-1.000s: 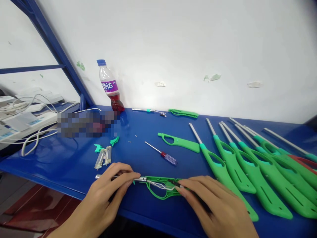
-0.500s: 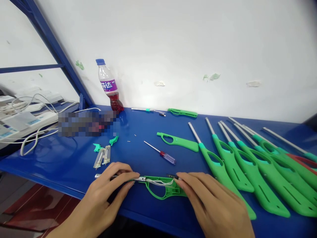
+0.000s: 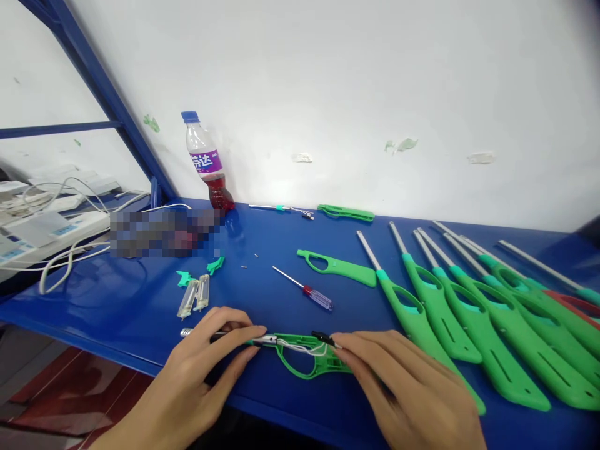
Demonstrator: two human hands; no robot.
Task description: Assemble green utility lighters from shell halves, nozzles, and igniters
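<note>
Watching through the head view. Work sits at bottom centre of the frame, on a blue worktop.

Left hand: thumb and fingers pinched on a thin silver metal tube; its ribbed end pokes out at the hand's far left. Right hand: fingertips closed on a small black oblong piece, its free end pointing up and left.

Between the hands, an open green plastic half-shell with a finger loop. Thin white wires run from the tube across it towards the right fingertips.

Change: a second ago the black piece lay lower, over the shell's middle. Now it sits nearer the far edge and more of it shows past the fingers. I take it to be loose from any slot and free to turn, with the wires slack enough to follow. Whether it touches the shell, I cannot tell.

Around: a screwdriver with a clear purplish handle at centre, just below a loose green plastic shell. Two clear narrow plastic cases and two small teal plastic parts left of centre. Green long-necked lighters fan out on the right. I note wire snagging on the shell's ribs as the likely trouble.
</note>
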